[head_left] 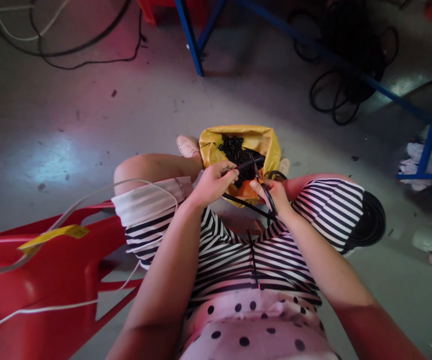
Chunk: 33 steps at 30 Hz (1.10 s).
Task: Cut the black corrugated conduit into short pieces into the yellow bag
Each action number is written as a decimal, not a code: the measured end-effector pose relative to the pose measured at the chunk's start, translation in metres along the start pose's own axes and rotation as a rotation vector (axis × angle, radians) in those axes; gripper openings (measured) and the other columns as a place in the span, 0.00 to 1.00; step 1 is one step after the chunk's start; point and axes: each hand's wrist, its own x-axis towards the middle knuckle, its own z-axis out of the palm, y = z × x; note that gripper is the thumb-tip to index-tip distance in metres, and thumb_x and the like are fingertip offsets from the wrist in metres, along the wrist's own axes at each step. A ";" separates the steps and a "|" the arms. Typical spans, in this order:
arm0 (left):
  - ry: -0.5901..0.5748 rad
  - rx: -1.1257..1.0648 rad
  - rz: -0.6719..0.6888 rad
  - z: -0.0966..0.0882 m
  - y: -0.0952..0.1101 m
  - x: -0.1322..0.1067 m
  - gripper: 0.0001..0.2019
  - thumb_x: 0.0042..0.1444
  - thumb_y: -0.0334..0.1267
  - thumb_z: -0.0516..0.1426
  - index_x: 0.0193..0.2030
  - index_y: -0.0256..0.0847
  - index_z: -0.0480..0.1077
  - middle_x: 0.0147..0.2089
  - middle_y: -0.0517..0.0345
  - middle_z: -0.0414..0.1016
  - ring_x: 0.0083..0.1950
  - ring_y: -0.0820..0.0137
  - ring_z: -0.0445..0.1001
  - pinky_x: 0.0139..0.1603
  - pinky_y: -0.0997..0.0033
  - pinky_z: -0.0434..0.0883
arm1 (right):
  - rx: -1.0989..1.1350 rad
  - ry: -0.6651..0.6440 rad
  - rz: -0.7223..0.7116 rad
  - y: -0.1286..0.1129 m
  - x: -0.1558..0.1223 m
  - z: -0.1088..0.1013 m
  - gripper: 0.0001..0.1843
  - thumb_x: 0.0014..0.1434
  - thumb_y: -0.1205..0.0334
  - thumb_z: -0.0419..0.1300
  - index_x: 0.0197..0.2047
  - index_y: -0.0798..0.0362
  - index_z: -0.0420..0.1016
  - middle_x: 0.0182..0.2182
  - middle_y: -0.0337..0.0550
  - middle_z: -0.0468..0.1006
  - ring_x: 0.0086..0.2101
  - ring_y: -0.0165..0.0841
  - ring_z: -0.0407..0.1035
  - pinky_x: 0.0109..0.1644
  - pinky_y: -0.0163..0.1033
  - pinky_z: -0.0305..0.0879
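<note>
In the head view, my left hand [218,181] is closed around a black ribbed piece [246,164], like corrugated tubing or a cable end, held over a yellow bag [238,131]. My right hand [274,196] grips scissors [264,184] with black and orange handles. Their blades point up and away and lie against or just beside the ribbed piece; I cannot tell whether they touch it. The bag stands upright between my feet, its mouth wide, with many small black pieces [234,145] inside. A black cable [244,204] runs below my hands toward my lap.
A red plastic stool [50,280] stands at my left, with white cords [54,307] across it. Blue metal frame legs [190,40] rise ahead. Black cable coils [351,55] lie at the far right, and another black coil [373,220] sits by my right knee.
</note>
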 end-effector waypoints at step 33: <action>0.028 0.032 0.019 -0.001 -0.001 -0.002 0.09 0.51 0.41 0.53 0.31 0.40 0.71 0.26 0.63 0.64 0.31 0.71 0.63 0.32 0.72 0.61 | -0.166 -0.061 0.029 -0.006 -0.001 -0.008 0.40 0.52 0.18 0.61 0.21 0.48 0.61 0.16 0.38 0.65 0.22 0.33 0.61 0.28 0.39 0.55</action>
